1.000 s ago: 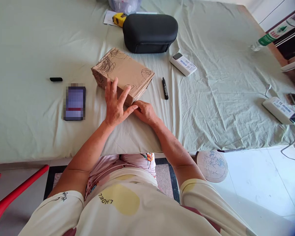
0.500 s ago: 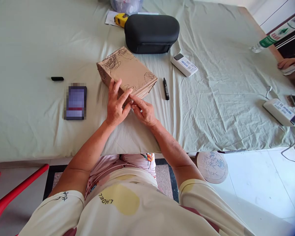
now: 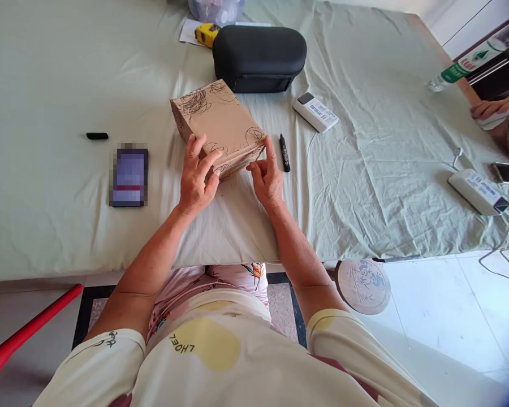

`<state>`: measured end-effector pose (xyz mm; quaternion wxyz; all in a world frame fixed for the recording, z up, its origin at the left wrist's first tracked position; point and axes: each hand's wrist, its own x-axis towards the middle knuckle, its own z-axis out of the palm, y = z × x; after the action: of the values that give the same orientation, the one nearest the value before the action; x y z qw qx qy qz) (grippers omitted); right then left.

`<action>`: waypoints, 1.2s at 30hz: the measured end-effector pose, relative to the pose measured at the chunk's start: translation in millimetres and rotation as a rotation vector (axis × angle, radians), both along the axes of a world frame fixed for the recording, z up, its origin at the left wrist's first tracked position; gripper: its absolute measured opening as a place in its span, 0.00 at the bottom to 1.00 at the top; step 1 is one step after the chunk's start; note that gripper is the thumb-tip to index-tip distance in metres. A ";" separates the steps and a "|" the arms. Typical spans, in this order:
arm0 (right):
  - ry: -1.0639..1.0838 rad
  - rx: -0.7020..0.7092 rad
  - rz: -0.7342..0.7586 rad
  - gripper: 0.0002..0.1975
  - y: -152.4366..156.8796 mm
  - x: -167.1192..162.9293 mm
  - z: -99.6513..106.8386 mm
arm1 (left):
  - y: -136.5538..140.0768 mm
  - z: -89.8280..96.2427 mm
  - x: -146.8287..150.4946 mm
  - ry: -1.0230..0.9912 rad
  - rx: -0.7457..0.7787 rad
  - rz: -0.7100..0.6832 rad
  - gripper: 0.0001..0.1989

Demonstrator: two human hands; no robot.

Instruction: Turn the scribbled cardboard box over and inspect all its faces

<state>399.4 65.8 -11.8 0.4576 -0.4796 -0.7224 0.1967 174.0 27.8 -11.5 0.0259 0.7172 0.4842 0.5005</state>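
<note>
A brown cardboard box (image 3: 229,121) with black scribbles on its top and sides lies at a slant on the cloth in front of me. My left hand (image 3: 197,178) holds its near left corner, fingers spread over the top edge and side, thumb against the front face. At the near right corner, my right hand (image 3: 268,178) grips the box with the index finger stretched along the corner and the thumb at the front side. Just right of that hand lies a black marker (image 3: 284,152) without its cap. The black marker cap (image 3: 97,136) rests far to the left.
Behind the box stands a black zip case (image 3: 258,56), with a yellow tape measure (image 3: 206,35) beside it. A phone (image 3: 129,177) lies left. White power banks (image 3: 316,112) (image 3: 478,191) and a bottle (image 3: 466,62) are right. Another person's hand (image 3: 492,107) shows at the right edge.
My right hand has moved right, from beside my left hand to the box's near right corner. The front flap area shows more, and the box has shifted slightly.
</note>
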 end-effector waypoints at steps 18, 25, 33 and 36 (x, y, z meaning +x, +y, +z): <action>-0.079 -0.089 0.058 0.34 9.0 2.9 -23.1 | -3.9 1.4 -4.9 -0.218 -0.182 0.096 0.29; -0.084 -0.092 0.051 0.32 11.0 4.6 -21.8 | -2.3 1.1 -7.1 -0.285 -0.139 0.132 0.32; 0.153 -0.028 0.003 0.34 8.3 7.3 -4.8 | 6.7 -12.8 -4.3 -0.475 -0.186 -0.014 0.38; 0.198 0.035 0.018 0.37 8.2 6.1 -3.4 | 4.5 -16.4 2.0 -0.598 -0.360 -0.064 0.36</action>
<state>405.6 74.0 -15.2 0.5332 -0.4431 -0.6814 0.2347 176.0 32.3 -27.8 0.3082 0.5375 0.5131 0.5940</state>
